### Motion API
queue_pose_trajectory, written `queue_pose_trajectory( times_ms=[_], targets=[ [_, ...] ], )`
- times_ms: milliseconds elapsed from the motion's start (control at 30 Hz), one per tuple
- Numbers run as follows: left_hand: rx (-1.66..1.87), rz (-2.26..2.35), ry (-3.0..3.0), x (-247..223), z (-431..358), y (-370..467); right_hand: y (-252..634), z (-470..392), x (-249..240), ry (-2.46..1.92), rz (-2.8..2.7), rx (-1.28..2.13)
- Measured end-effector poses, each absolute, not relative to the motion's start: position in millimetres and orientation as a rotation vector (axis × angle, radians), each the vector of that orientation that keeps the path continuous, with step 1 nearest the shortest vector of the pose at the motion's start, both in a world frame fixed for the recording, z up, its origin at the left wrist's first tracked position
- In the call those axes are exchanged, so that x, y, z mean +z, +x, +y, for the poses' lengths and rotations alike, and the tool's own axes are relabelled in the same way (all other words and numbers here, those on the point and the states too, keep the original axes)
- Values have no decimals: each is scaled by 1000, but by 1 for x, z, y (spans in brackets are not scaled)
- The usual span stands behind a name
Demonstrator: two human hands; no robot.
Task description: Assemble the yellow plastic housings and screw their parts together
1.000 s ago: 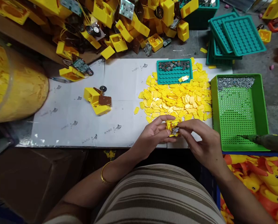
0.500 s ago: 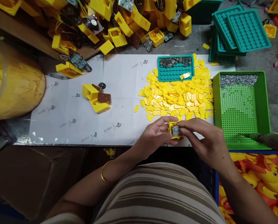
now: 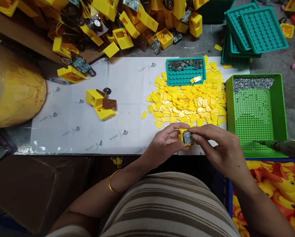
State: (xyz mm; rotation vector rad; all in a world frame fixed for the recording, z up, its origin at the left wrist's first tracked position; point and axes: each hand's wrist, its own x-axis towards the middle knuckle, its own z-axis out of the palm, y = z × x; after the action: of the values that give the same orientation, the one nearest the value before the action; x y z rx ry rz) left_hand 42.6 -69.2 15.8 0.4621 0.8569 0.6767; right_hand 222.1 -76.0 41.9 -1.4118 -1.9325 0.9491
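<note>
While the left hand (image 3: 169,140) pinches a yellow housing (image 3: 182,138) above the paper's near edge, the right hand (image 3: 219,148) pinches the circuit board (image 3: 187,137) at it; the green basket (image 3: 280,115) holds screws (image 3: 253,84), the teal tray (image 3: 172,77) button cells (image 3: 183,65).

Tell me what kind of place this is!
Probably a toy workshop. Yellow plastic cases lie heaped up with circuit boards, a green basket holds what look like tiny screws, and yellow-and-orange toys sit nearby.
</note>
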Motion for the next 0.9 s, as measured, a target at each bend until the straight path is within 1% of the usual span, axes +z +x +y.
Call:
queue_pose_trajectory(
  times_ms=[167, 400, 533, 767, 900],
  targets=[
    [663, 845, 429, 15, -67, 40, 220, -75, 41, -1380, -1904, 884],
    [664, 842, 377, 15, -66, 39, 220, -77, 42, -1311, -1949, 932],
    [711, 885, 430, 16, -68, 40, 221, -80, 43, -1356, -1953, 891],
    [725, 842, 418, 12, -73, 40, 214, -83, 42, -1403, -1946, 962],
    [765, 864, 490, 9, -76, 41, 209, -84, 41, -1441, -1953, 888]
  ],
)
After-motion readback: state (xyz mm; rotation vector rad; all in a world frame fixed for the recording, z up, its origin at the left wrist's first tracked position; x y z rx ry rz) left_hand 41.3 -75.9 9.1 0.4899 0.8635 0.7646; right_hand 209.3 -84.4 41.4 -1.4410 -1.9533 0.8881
